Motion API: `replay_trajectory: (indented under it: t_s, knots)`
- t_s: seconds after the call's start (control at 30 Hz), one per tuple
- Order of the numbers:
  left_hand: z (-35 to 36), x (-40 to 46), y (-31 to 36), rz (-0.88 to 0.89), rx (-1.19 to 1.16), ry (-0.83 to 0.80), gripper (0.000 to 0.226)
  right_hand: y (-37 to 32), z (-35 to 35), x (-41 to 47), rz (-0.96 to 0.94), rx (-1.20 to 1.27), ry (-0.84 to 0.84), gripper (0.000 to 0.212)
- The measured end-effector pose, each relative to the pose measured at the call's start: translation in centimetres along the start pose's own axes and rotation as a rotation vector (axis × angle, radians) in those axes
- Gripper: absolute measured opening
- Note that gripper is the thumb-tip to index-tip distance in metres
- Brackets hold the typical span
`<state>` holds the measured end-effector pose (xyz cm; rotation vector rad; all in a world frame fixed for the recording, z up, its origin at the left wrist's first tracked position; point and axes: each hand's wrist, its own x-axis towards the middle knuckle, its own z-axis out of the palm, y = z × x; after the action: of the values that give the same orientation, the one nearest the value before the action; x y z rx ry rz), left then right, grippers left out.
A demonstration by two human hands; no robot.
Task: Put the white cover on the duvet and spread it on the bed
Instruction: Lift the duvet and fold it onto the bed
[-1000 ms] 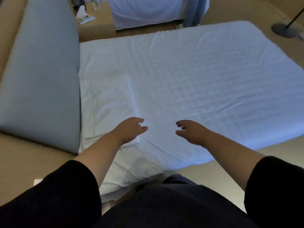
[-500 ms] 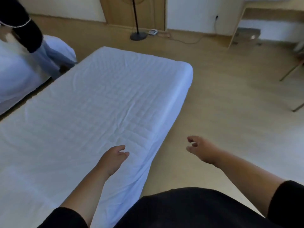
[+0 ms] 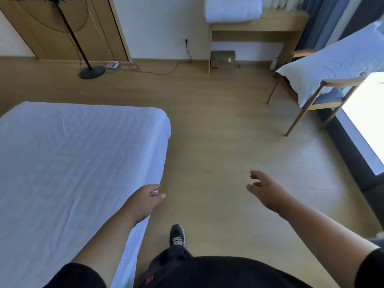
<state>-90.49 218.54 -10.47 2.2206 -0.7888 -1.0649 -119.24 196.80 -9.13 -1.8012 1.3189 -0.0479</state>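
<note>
Beside the bed (image 3: 72, 163), seen from a head-worn camera looking down, a person stands on a pale wooden floor (image 3: 218, 132) with both bare forearms stretched forward. That bed, covered by a wrinkled white sheet, fills the left side of the view, and its rounded near corner points toward the middle of the room. At the bed's side edge, the left hand (image 3: 143, 202) hovers with fingers loosely spread and relaxed, holding nothing. Well to the right of the bed, the right hand (image 3: 268, 194) hangs above the floor, fingers likewise slack and slightly parted, empty. Just off the bed's edge, lower in view, one dark shoe (image 3: 177, 235) steps forward on the floor.

Far from the bed, against the back wall, a wooden desk (image 3: 255, 28) carries a folded white bundle of bedding (image 3: 232, 9); whether it is the duvet or the cover cannot be told. Right of the bed, near a bright window, a wooden chair (image 3: 324, 94) holds a draped white cloth (image 3: 332, 65). Beyond the bed's far end, a black floor lamp (image 3: 91, 71) stands by a wooden door.
</note>
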Motion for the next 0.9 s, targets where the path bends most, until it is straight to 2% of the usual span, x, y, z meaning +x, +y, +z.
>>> replay_trajectory:
  t_s: [0.27,0.4,0.57,0.73,0.9]
  knots:
    - [-3.2,18.5,9.0,0.111,0.073,-0.111,0.057,-3.2,-2.6,12.8,0.137,-0.014,0.078,0.061]
    - [-5.2,27.7,14.7,0.171,0.119,-0.151,0.049,-5.2,-4.3,17.9,0.179,0.037,0.13,0.061]
    - [-4.8,37.5,20.0,0.149,0.154,-0.215,0.044,-5.6,-7.6,24.7,0.243,0.184,0.15,0.056]
    - [-2.3,47.8,25.7,0.14,0.182,-0.261,0.046,-4.9,-12.2,37.0,0.274,0.248,0.151,0.055]
    - [-2.3,57.3,32.7,0.061,0.104,-0.165,0.037,-6.9,-19.7,51.8,0.262,0.213,0.033,0.057]
